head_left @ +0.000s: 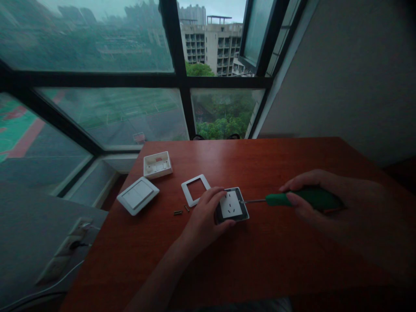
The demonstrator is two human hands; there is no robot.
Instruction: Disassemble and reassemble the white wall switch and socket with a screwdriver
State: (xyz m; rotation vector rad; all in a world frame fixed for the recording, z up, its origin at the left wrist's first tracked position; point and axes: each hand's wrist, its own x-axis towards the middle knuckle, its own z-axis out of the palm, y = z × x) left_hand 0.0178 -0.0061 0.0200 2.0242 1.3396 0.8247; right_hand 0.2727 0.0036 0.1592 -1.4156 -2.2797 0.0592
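Near the middle of the table lies a wall socket [232, 205], a white face with slots inside a dark frame with a white edge. My left hand [204, 211] grips it from the left, fingers over the far edge and thumb along the near one. Wrapped in my right hand [325, 195] is a green-handled screwdriver [280, 199], held almost level. Its metal tip meets the right side of the socket's frame, where a screw may sit; that spot is too small to make out. A white cover frame [185, 190] lies just behind my left hand.
Several small screws [177, 212] lie left of my left hand. A white switch panel [138, 196] and an open white mounting box [157, 165] stand at the table's left side. Windows rise behind the wooden table [276, 160]; wall outlets [69, 245] with cables are lower left.
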